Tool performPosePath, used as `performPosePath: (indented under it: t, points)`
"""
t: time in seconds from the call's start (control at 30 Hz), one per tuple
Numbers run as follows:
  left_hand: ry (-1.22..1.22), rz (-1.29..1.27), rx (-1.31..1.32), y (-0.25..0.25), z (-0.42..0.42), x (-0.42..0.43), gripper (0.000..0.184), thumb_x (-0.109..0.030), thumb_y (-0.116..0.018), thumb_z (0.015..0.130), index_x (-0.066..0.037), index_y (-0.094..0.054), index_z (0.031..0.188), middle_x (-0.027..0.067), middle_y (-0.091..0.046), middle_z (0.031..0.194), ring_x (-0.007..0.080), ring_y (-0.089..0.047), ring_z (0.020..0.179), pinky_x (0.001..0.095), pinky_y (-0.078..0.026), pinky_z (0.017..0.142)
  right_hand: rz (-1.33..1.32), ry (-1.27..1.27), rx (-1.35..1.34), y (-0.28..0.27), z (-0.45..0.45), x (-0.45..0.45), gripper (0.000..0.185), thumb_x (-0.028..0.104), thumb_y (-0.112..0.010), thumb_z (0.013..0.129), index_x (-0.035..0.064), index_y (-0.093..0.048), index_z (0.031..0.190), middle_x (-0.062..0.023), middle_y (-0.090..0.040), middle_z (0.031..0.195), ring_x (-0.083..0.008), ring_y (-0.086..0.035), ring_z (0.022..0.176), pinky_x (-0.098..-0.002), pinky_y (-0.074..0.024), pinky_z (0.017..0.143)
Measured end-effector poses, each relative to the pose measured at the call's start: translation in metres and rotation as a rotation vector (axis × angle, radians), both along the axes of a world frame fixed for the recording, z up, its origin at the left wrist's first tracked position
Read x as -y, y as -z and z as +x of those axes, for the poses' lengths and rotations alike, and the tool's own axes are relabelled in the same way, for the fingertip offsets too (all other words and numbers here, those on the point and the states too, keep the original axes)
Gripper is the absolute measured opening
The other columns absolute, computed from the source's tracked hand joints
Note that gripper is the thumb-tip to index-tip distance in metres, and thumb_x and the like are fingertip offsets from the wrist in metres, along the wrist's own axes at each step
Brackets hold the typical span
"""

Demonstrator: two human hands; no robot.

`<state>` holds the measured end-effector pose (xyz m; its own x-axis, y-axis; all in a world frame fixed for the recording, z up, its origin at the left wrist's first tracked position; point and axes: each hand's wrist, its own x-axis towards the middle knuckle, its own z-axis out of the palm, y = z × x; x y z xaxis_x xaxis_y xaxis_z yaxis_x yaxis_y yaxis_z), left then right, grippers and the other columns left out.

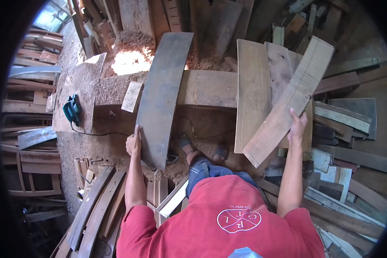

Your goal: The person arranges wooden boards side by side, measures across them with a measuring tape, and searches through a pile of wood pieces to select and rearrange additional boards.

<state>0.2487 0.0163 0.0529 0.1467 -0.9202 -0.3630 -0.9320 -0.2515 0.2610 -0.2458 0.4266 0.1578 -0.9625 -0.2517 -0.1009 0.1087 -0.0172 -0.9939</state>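
Note:
My left hand [133, 142] grips the left edge of a wide, dark grey-brown wooden board [165, 92], which slants up and away from me across the low wooden bench [208, 88]. On the other side, my right hand [297, 127] is closed on the right edge of a narrower pale plank [290, 101], tilted with its top to the right. Part of each hand's fingers is hidden by the wood. Behind the pale plank stand a wide light-brown board [252, 86] and a greyish board [278, 64]. A small pale wood block [132, 96] lies left of the dark board.
A green power tool [72, 108] with a black cord sits on a board at the left. Sawdust [135, 43] is heaped behind the bench. Offcuts and planks [352, 124] pile up at the right, and curved boards [90, 210] lie at the lower left.

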Motion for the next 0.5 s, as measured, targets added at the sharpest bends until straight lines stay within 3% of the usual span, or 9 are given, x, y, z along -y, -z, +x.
performPosePath:
  t: [0.17, 0.3, 0.37, 0.43, 0.5]
  points:
    - [-0.009, 0.062, -0.15, -0.017, -0.021, -0.05, 0.089, -0.087, -0.045, 0.081, -0.006, -0.078, 0.097, 0.0214, -0.073, 0.099, 0.0394, -0.068, 0.099, 0.0478, -0.049, 0.089, -0.009, 0.101, -0.14, -0.004, -0.008, -0.045, 0.053, 0.01, -0.071, 0.089, -0.0047, -0.05, 0.135, -0.0138, -0.062, 0.127, -0.0242, -0.06, 0.116, -0.0361, -0.0435, 0.103]
    - [0.044, 0.044, -0.328, -0.014, -0.091, -0.107, 0.087, -0.084, -0.043, 0.085, -0.005, -0.077, 0.098, 0.0225, -0.073, 0.101, 0.0403, -0.068, 0.1, 0.0484, -0.049, 0.09, -0.002, 0.176, -0.099, -0.008, -0.006, -0.07, 0.054, 0.01, -0.071, 0.088, -0.007, -0.05, 0.135, -0.0144, -0.061, 0.129, -0.0248, -0.058, 0.118, -0.0359, -0.041, 0.105]
    - [0.074, 0.08, -0.28, -0.012, -0.139, -0.134, 0.087, -0.084, -0.041, 0.085, -0.006, -0.076, 0.102, 0.0231, -0.072, 0.104, 0.041, -0.067, 0.103, 0.0501, -0.05, 0.09, -0.043, 0.179, -0.081, -0.009, -0.002, -0.077, 0.054, 0.011, -0.071, 0.088, -0.0069, -0.05, 0.135, -0.0147, -0.061, 0.129, -0.0252, -0.058, 0.118, -0.0362, -0.0414, 0.105]
    - [0.106, 0.019, -0.17, 0.022, -0.176, -0.152, 0.088, -0.084, -0.038, 0.086, -0.007, -0.075, 0.106, 0.0244, -0.072, 0.104, 0.0423, -0.066, 0.107, 0.052, -0.051, 0.09, -0.092, 0.19, -0.071, -0.012, 0.004, -0.085, 0.054, 0.011, -0.07, 0.088, -0.0068, -0.05, 0.135, -0.0149, -0.061, 0.129, -0.0256, -0.059, 0.118, -0.0366, -0.0417, 0.105]
    - [0.14, -0.015, -0.072, 0.03, -0.201, -0.162, 0.087, -0.084, -0.037, 0.087, -0.007, -0.074, 0.106, 0.0247, -0.072, 0.099, 0.0437, -0.069, 0.097, 0.054, -0.054, 0.084, -0.024, 0.258, -0.059, -0.016, 0.012, -0.095, 0.056, 0.014, -0.07, 0.09, -0.0053, -0.048, 0.137, -0.0163, -0.059, 0.131, -0.0276, -0.06, 0.117, -0.0388, -0.0455, 0.102]
